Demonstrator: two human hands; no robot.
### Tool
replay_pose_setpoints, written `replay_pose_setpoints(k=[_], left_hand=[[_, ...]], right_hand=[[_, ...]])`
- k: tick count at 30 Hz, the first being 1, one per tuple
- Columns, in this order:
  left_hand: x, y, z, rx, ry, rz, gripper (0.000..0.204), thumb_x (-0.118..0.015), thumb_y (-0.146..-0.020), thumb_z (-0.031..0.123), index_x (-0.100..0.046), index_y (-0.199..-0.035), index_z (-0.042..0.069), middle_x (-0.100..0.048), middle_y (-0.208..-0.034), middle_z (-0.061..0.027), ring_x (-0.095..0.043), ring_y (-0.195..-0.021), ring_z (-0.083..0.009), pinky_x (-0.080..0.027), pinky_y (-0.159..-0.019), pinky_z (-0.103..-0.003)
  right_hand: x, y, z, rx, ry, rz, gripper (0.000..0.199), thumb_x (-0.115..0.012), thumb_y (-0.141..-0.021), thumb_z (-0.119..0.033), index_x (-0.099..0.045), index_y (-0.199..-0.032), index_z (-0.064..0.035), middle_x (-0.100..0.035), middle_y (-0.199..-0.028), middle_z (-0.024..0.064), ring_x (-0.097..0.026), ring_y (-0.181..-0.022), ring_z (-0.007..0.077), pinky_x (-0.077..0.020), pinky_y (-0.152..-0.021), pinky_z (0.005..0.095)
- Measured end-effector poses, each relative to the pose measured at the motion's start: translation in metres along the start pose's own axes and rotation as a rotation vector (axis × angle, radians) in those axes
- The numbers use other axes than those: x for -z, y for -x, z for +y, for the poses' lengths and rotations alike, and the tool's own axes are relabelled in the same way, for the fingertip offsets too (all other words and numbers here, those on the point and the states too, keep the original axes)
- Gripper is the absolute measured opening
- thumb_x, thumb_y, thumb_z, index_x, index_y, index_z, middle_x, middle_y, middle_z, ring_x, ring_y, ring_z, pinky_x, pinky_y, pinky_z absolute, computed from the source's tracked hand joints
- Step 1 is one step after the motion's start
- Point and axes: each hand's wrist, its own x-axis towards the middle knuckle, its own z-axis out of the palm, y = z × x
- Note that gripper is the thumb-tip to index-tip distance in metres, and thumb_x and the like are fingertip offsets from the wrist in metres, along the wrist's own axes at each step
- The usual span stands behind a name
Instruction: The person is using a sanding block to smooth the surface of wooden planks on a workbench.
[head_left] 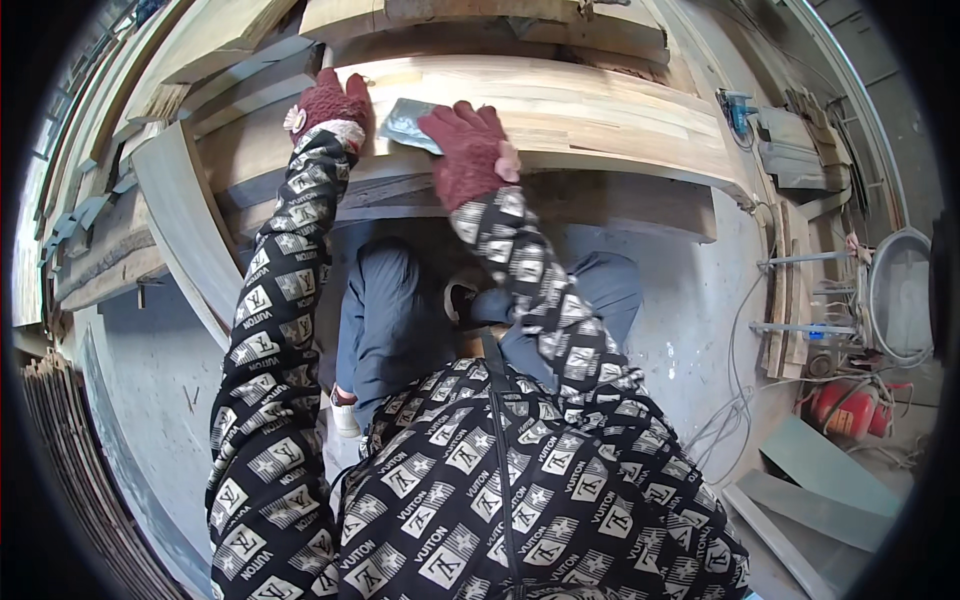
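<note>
A long laminated wood board (590, 105) of pale strips lies across in front of me. My left hand (335, 103), in a dark red knitted glove, rests near the board's left part with its fingers spread and nothing in them. My right hand (468, 152), gloved alike, is on the board's near side. It presses on a thin grey-blue sheet (408, 124), which sticks out to the left from beneath the fingers. The palm hides the sheet's right part, and its material I cannot make out.
Stacked planks (110, 235) stand at the left, with a curved board (185, 205) leaning there. Thick timbers (490, 20) lie behind the board. At the right are a blue power tool (738, 112), a round-seated metal stool (900, 297), loose cables (735, 410) and a red tank (848, 410).
</note>
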Motion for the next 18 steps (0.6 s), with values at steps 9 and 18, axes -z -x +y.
replay_pose_setpoints(k=[9,18], left_hand=[[0.002,-0.005,0.004,0.008,-0.028,0.018,0.053,-0.042,-0.091,0.048,-0.053,-0.123,0.006,-0.061,-0.113,-0.0259,-0.058,-0.108,-0.0410,-0.042,-0.096,-0.049],[-0.008,-0.007,0.014,-0.006,-0.013,0.000,0.055,-0.042,-0.091,0.049,-0.052,-0.127,0.009,-0.060,-0.118,-0.0255,-0.058,-0.111,-0.0400,-0.041,-0.097,-0.050]], right_hand=[[0.114,0.075,0.162,-0.345,0.166,0.383,0.030,-0.061,-0.079,-0.006,-0.068,-0.107,-0.0157,-0.067,-0.098,0.0106,-0.061,-0.088,0.0328,-0.0484,-0.084,0.0408],[-0.022,0.021,0.050,-0.155,-0.067,0.366,0.028,-0.062,-0.075,-0.011,-0.067,-0.103,-0.0129,-0.066,-0.105,0.0096,-0.060,-0.097,0.0298,-0.0465,-0.088,0.0389]])
